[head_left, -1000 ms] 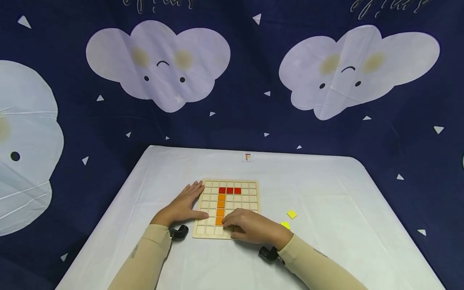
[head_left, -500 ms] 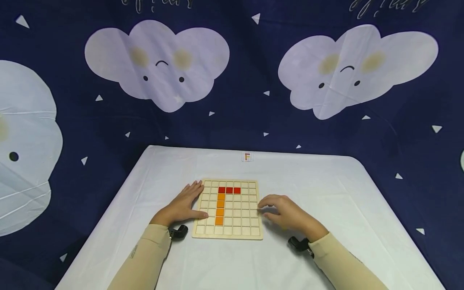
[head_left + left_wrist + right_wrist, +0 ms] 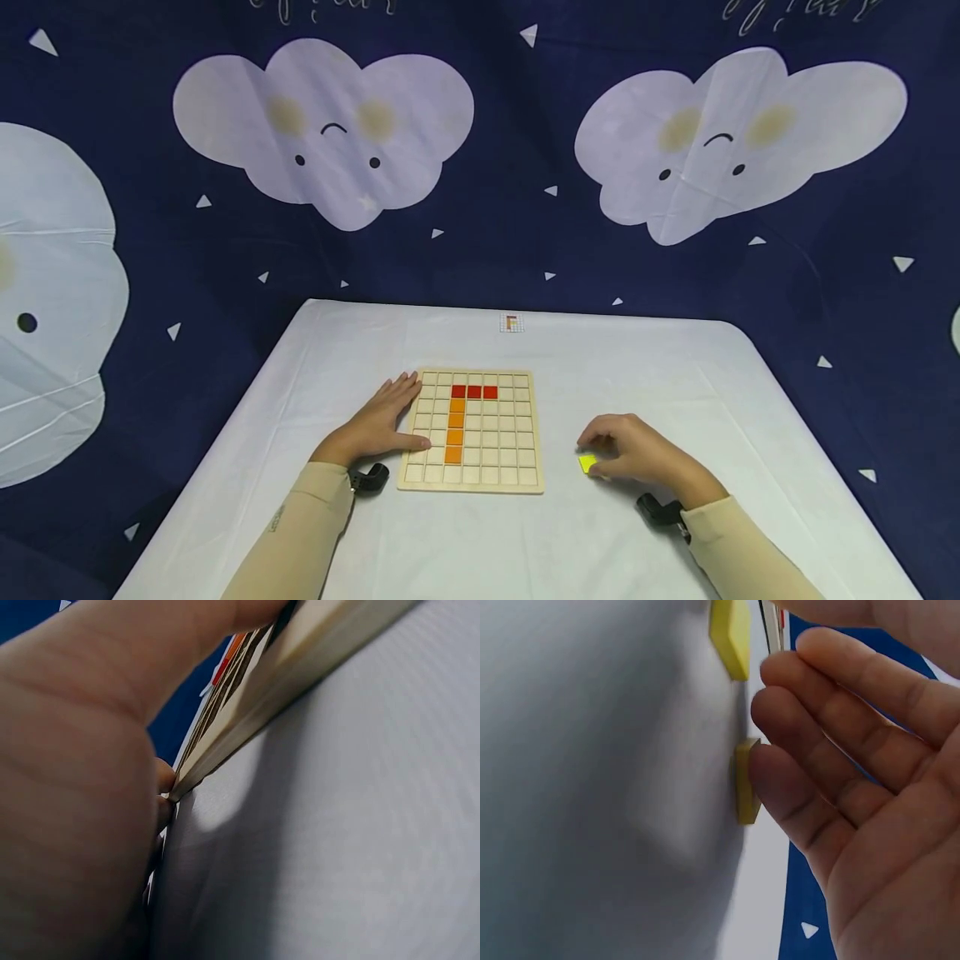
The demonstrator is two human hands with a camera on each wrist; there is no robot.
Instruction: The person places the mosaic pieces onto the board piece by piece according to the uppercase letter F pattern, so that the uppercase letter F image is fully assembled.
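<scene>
A wooden grid board (image 3: 502,475) lies on the table with a row of red tiles (image 3: 474,392) and, below its left end, a column of orange tiles (image 3: 455,421). My left hand (image 3: 375,425) rests at the board's left side, fingers spread along the edge and thumb on the near-left squares. Right of the board, my right hand (image 3: 637,450) is low over the table, fingers loosely bent, with a yellow tile (image 3: 587,464) showing by its thumb. A second yellow tile (image 3: 746,780) appears in the right wrist view beside the fingertips; the hand hides it from the head view.
A small printed pattern card (image 3: 512,323) lies near the far edge of the white table (image 3: 645,367). Behind the table hangs a dark blue cloth (image 3: 510,250) with clouds and small triangles.
My right hand has left the lower part of the board and moved right to the yellow tiles. The left hand stays on the board's left edge.
</scene>
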